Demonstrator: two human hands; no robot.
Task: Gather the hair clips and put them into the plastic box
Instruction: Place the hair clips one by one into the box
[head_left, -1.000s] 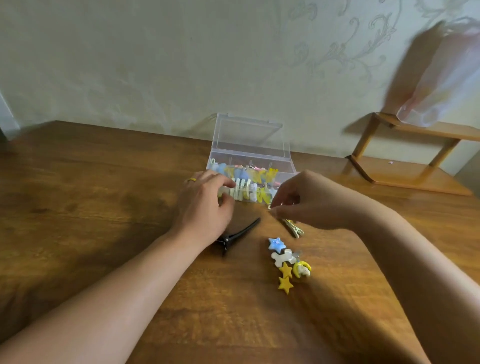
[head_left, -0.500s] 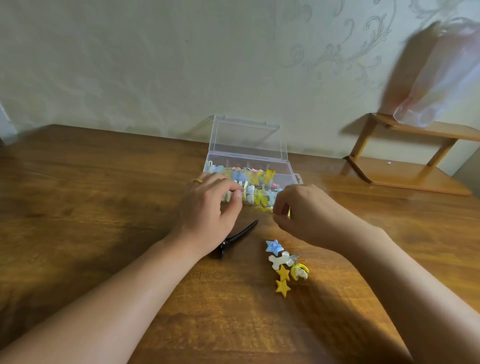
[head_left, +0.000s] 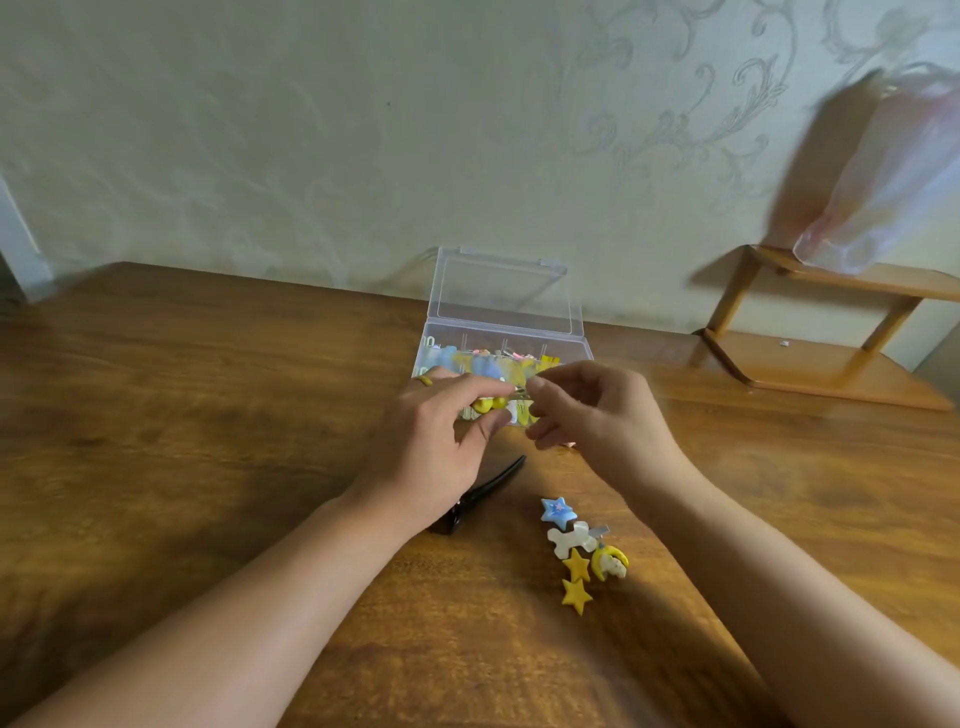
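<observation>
A clear plastic box (head_left: 504, 332) stands open at the back of the wooden table (head_left: 208, 415), holding several blue, yellow and white hair clips. Just in front of it my left hand (head_left: 441, 447) and my right hand (head_left: 597, 421) meet over a small yellow hair clip (head_left: 491, 403). My left fingers pinch its yellow end and my right fingertips pinch its metal end. On the table near me lie a long black clip (head_left: 480, 496), a blue star clip (head_left: 558, 511), a white clip (head_left: 571, 539), a yellow moon clip (head_left: 610, 564) and a yellow double-star clip (head_left: 576, 582).
A low wooden rack (head_left: 826, 343) stands at the back right against the patterned wall, with a translucent plastic bag (head_left: 893, 171) hanging over its top shelf. The table runs wide to the left of the box.
The green-yellow clip that lay by my right hand has left the table. Both hands have risen slightly and come together in front of the box, now pinching one yellow clip between them.
</observation>
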